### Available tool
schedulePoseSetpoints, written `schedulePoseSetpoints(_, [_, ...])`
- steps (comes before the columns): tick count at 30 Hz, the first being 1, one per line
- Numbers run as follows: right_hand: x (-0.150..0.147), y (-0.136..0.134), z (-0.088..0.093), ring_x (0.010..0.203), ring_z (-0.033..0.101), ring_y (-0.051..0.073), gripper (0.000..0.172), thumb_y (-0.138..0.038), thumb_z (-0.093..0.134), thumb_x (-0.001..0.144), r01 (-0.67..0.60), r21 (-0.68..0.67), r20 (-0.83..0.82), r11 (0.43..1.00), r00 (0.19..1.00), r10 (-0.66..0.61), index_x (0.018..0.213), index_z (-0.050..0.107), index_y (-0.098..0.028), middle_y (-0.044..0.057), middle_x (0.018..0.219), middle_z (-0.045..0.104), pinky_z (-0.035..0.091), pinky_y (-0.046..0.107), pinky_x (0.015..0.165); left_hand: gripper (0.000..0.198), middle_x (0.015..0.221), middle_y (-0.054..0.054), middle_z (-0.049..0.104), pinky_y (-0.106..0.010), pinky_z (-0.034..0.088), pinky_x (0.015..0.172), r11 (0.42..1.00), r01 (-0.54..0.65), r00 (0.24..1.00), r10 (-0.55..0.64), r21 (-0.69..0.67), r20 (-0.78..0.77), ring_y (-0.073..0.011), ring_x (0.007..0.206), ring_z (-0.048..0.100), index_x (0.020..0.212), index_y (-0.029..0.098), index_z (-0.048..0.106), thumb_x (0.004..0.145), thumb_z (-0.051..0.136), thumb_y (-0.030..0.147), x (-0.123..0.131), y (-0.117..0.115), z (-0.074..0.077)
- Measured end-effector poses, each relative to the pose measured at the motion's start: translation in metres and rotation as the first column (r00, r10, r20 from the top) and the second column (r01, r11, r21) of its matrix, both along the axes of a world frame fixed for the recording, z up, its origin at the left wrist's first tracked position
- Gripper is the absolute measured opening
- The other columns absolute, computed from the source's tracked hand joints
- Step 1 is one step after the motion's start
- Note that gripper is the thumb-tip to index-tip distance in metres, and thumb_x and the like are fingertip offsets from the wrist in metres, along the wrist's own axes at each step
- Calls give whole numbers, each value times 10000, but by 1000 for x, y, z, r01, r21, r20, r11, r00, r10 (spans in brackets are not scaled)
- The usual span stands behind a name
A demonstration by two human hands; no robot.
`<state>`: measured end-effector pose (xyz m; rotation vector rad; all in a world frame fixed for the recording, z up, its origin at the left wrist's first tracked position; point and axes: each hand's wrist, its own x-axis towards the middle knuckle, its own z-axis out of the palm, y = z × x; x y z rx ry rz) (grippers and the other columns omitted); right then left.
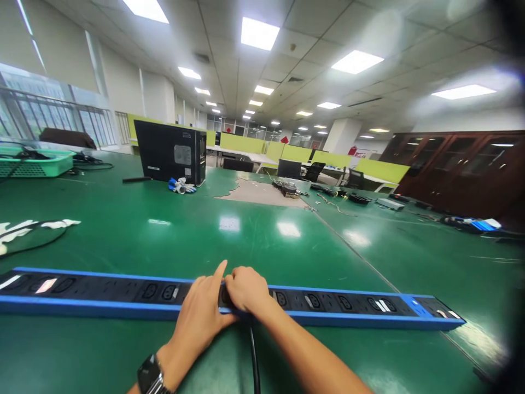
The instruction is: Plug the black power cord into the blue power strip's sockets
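A long blue-edged power strip [123,293] with black socket panels lies across the green table in front of me. My left hand [203,301], with a dark watch on its wrist, grips the strip near its middle. Its index finger points up and its thumb lies along the near edge. Just beside it, my right hand [248,290] is curled closed over the sockets. A black power cord [255,355] comes out beneath the right hand and runs down toward me. The cord's plug end is hidden under the fingers.
A black computer case [170,150] stands at the back left, with white-and-blue gloves [181,186] beside it. A green basket [41,163] holds cables at far left. Loose adapters and cables [289,189] lie along the table's far side. A white-and-black cable bundle [24,232] is at left.
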<state>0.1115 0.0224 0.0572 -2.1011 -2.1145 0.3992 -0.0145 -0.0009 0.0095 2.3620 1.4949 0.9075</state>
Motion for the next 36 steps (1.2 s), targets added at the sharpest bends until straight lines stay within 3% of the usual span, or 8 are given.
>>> schedulePoseSetpoints(5, [0,-2,2,862,695,281,403,-292,364,869,-21,61,3,998,1000,21,844,726,-115,189,918,728,484,330,690,975,1077,-70,661,-390,485,856,1000,27,998,-27,-13,61,-258,980,618,1458,251,246,622,742,171,2,1,0])
schedulePoseSetpoints(12, [-5,-8,-5,833,687,289,411,-329,374,874,50,110,-83,993,996,-40,812,718,-112,205,900,723,470,347,697,825,1099,-92,670,-409,495,893,1000,19,1000,-19,9,18,-272,1013,615,1384,210,393,634,737,199,1,-1,0])
schedulePoseSetpoints(18, [28,-2,-8,856,657,126,428,-312,281,933,48,146,-271,988,963,-7,942,696,-208,32,958,731,440,201,691,704,1198,-107,635,-451,464,954,995,71,997,-71,76,-2,-281,1089,583,1337,211,447,713,746,341,-2,-6,0])
schedulePoseSetpoints(21, [57,-6,-11,869,638,135,440,-327,260,950,105,176,-297,979,954,-49,973,676,-188,44,980,719,425,217,699,620,1206,-77,632,-435,445,978,976,199,979,-193,86,-68,-250,1099,574,1322,251,468,761,725,320,-4,-4,5])
schedulePoseSetpoints(25, [74,-16,-20,783,627,176,398,-421,376,922,114,164,-248,980,966,-70,799,692,-212,39,837,721,373,252,641,690,1264,-72,595,-421,431,995,924,378,912,-360,62,-197,-245,1143,544,1341,270,448,732,759,362,-2,-1,12])
schedulePoseSetpoints(28, [70,-18,-24,742,627,171,436,-476,358,931,119,161,-169,980,981,-92,786,696,-242,24,781,715,337,249,597,672,1191,-94,624,-428,459,943,934,344,918,-313,97,-245,-262,1086,569,1332,230,453,752,727,431,11,0,12])
schedulePoseSetpoints(32, [66,-17,-25,735,639,169,453,-499,348,934,147,158,-119,976,985,-129,794,699,-247,30,787,723,342,253,587,439,963,-84,676,-389,505,808,938,281,931,-216,201,-294,-238,906,624,1165,189,571,865,557,510,30,0,5])
schedulePoseSetpoints(36, [66,-16,-25,763,653,190,433,-489,373,925,132,148,-41,980,991,-128,789,697,-236,45,824,729,339,266,581,383,876,-65,681,-374,508,801,929,272,927,-183,251,-326,-221,857,641,1094,181,590,911,477,498,35,2,0])
